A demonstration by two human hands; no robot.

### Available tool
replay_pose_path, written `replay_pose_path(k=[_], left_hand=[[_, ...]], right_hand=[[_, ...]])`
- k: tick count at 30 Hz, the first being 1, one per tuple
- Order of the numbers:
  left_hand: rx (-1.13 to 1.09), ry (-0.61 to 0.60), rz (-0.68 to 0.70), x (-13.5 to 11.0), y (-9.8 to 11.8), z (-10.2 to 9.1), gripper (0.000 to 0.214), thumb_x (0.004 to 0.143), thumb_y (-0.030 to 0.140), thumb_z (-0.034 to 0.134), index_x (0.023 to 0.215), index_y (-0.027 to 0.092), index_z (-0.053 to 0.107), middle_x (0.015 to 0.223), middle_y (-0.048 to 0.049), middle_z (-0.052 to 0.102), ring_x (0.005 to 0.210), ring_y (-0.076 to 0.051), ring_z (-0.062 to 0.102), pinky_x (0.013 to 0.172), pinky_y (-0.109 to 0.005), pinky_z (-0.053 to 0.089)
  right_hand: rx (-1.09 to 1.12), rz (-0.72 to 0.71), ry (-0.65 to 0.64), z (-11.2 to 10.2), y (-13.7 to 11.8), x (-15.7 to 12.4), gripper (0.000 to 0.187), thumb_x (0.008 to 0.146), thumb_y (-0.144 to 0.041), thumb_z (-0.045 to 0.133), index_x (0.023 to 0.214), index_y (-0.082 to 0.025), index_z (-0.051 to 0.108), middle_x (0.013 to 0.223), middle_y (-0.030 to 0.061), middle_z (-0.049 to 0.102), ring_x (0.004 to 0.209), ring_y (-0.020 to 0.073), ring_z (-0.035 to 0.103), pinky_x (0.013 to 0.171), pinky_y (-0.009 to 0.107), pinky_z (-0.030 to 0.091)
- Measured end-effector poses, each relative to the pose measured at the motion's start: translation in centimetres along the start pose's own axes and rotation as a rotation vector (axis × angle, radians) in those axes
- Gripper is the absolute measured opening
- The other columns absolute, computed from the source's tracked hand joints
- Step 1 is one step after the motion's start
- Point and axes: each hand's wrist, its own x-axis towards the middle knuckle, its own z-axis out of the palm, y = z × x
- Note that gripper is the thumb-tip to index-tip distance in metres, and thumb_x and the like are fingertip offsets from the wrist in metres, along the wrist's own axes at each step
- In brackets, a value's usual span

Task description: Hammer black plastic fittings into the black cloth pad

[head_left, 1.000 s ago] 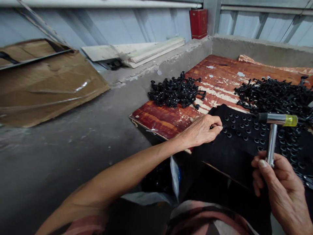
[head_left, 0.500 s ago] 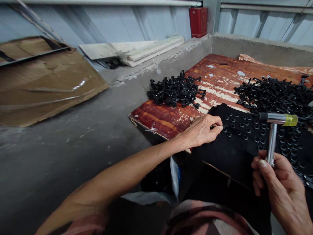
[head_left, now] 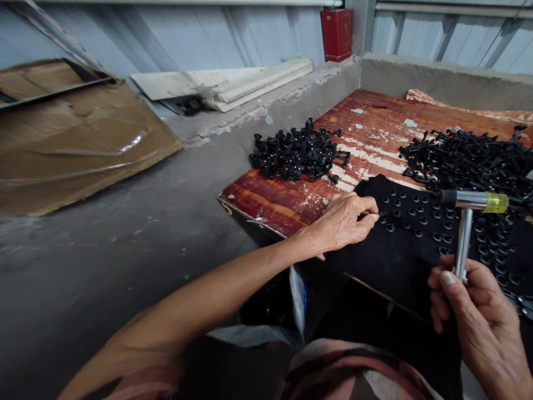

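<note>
As a second ago, the left hand (head_left: 342, 223) is pinching a black piece (head_left: 382, 213), the right hand (head_left: 478, 311) gripping a hammer (head_left: 463, 241).

From my remote seat I see what looks like a small workshop: ribbed metal walls (head_left: 266, 36) above a rough concrete ledge (head_left: 335, 89), loose boards (head_left: 262, 85) lying on it, a hammer (head_left: 466, 214), and heaps of small black parts (head_left: 297, 154) on a scuffed, peeling tabletop (head_left: 266, 200).

Shiny metal hammer (head_left: 463, 230) w/ plastic-look tip (head_left: 496, 203) (cloth (head_left: 400, 264) matt, tho)
</note>
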Motion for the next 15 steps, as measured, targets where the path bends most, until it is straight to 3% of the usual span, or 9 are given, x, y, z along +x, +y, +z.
replay_pose_path(k=[4, 15], left_hand=[[0.098, 0.048, 0.087, -0.04, -0.34, 0.35, 0.020, 0.086, 0.022, 0.053, 0.088, 0.017, 0.072, 0.074, -0.0033, 0.065, 0.077, -0.017, 0.059, 0.085, -0.035, 0.046], [0.142, 0.055, 0.103, -0.16, -0.06, 0.64, 0.019, 0.088, 0.021, 0.053, 0.088, 0.017, 0.071, 0.078, -0.0043, 0.067, 0.081, -0.019, 0.060, 0.089, -0.039, 0.044]], right_hand=[[-0.012, 0.004, -0.003, 0.00, -0.01, 0.00, 0.033, 0.081, -0.046, 0.073, 0.105, -0.026, 0.062, 0.076, -0.0024, 0.060, 0.046, 0.0081, 0.048, 0.035, 0.019, 0.043], [-0.129, 0.001, -0.018, -0.51, 0.07, 0.00, 0.036, 0.088, -0.051, 0.063, 0.115, -0.028, 0.064, 0.077, -0.0018, 0.061, 0.049, 0.0093, 0.049, 0.037, 0.019, 0.044]])
